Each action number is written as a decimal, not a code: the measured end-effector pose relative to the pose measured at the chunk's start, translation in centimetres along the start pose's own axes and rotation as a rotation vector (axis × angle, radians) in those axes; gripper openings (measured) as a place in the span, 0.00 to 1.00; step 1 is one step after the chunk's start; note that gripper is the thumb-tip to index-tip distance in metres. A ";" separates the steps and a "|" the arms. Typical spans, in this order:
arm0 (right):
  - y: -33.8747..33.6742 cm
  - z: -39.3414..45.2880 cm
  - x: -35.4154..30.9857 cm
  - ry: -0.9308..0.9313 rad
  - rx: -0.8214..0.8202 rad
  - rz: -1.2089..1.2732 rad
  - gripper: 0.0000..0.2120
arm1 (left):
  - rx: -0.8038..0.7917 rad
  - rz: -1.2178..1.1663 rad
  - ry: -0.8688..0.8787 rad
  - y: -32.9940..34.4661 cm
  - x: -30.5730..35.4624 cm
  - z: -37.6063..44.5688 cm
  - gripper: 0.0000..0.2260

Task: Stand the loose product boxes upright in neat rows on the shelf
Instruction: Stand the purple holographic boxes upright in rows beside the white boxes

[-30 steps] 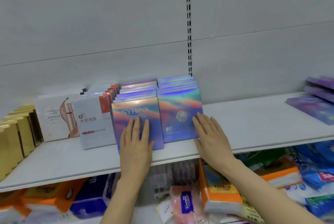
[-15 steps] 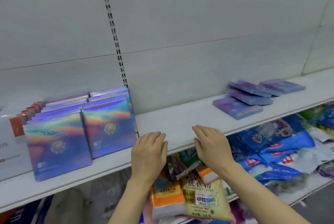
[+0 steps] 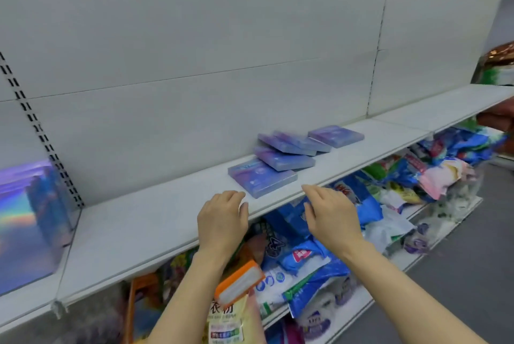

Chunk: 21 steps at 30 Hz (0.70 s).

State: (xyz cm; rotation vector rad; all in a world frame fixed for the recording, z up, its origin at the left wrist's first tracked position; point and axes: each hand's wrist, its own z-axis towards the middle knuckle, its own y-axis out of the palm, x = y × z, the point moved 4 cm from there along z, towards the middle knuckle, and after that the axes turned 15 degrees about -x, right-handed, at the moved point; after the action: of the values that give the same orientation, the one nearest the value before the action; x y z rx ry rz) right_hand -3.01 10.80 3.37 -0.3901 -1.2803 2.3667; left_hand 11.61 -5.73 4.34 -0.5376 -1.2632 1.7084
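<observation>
Several loose purple-blue product boxes lie flat on the white shelf (image 3: pixel 155 221), overlapping one another. The nearest box (image 3: pixel 261 178) sits by the shelf's front edge, with another box (image 3: pixel 283 158) behind it and the farthest box (image 3: pixel 336 135) to the right. Upright holographic boxes (image 3: pixel 26 221) stand in rows at the far left. My left hand (image 3: pixel 222 218) hovers over the front edge just left of the nearest box, fingers curled and empty. My right hand (image 3: pixel 329 211) hangs in front of the edge, just right of that box, fingers apart and empty.
The grey back panel (image 3: pixel 194 65) has a slotted upright (image 3: pixel 41 132) at the left. Below, a lower shelf holds jumbled bags of detergent (image 3: pixel 300 268) and an orange-edged pack (image 3: pixel 239 282). Grey floor (image 3: pixel 459 254) lies at the right.
My view has swung right, away from the upright holographic rows. Both hands left those boxes and travelled right along the shelf edge to the flat purple boxes.
</observation>
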 end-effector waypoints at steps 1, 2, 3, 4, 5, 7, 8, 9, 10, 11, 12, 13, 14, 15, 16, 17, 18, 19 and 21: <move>-0.1 0.2 1.3 0.020 -0.006 -0.009 0.15 | -0.014 -0.007 -0.009 0.6 0.9 1.3 0.07; -0.1 0.5 2.5 0.043 -0.013 -0.014 0.15 | -0.018 -0.022 -0.015 1.2 1.6 2.7 0.07; 0.0 0.8 3.7 0.065 -0.019 -0.017 0.15 | -0.016 -0.042 -0.012 1.7 2.3 4.1 0.07; 0.1 1.0 4.9 0.085 -0.024 -0.021 0.14 | -0.006 -0.066 -0.008 2.2 2.9 5.3 0.07; 0.4 1.2 6.0 0.104 -0.033 -0.022 0.15 | 0.001 -0.094 -0.010 2.6 3.6 6.6 0.08; 1.1 1.8 8.0 0.131 -0.061 -0.014 0.18 | -0.024 -0.125 -0.025 3.4 4.8 9.3 0.09; 1.5 2.3 9.0 0.138 -0.073 -0.018 0.18 | -0.024 -0.136 -0.035 3.8 5.2 10.9 0.10; 2.0 2.8 9.9 0.141 -0.080 -0.026 0.18 | -0.029 -0.148 -0.047 4.2 5.5 12.5 0.11; 2.5 3.4 10.9 0.143 -0.084 -0.036 0.19 | -0.036 -0.150 -0.056 4.8 5.8 14.3 0.12; 3.0 4.1 11.9 0.146 -0.087 -0.042 0.19 | -0.038 -0.133 -0.056 5.3 6.1 16.2 0.12; 3.5 4.9 12.9 0.148 -0.093 -0.048 0.19 | -0.040 -0.115 -0.048 6.0 6.3 18.1 0.11; 4.0 5.7 13.8 0.151 -0.099 -0.057 0.19 | -0.041 -0.113 -0.040 6.6 6.6 19.9 0.11; 4.5 6.7 14.7 0.156 -0.109 -0.068 0.20 | -0.050 -0.116 -0.028 7.2 6.8 21.7 0.11; 5.1 7.7 15.5 0.158 -0.123 -0.076 0.20 | -0.070 -0.109 -0.022 7.9 7.1 23.4 0.11; 5.7 8.8 16.2 0.158 -0.142 -0.077 0.21 | -0.104 -0.082 -0.027 8.7 7.5 25.0 0.12; 6.4 10.0 16.8 0.155 -0.163 -0.073 0.21 | -0.153 -0.037 -0.038 9.5 7.8 26.6 0.14; 7.2 11.2 17.3 0.155 -0.184 -0.063 0.21 | -0.204 0.008 -0.049 10.3 8.0 28.0 0.16; 8.0 12.4 17.6 0.151 -0.201 -0.052 0.21 | -0.240 0.044 -0.058 11.0 8.1 29.3 0.17; 9.7 14.6 18.2 0.140 -0.228 -0.029 0.19 | -0.289 0.081 -0.090 12.1 8.0 31.4 0.18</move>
State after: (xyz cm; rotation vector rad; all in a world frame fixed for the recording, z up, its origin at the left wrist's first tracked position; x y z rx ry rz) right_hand -27.41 4.30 2.24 -0.5908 -1.4818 2.1337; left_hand -21.49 -15.62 6.57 -0.6952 -1.5854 1.6407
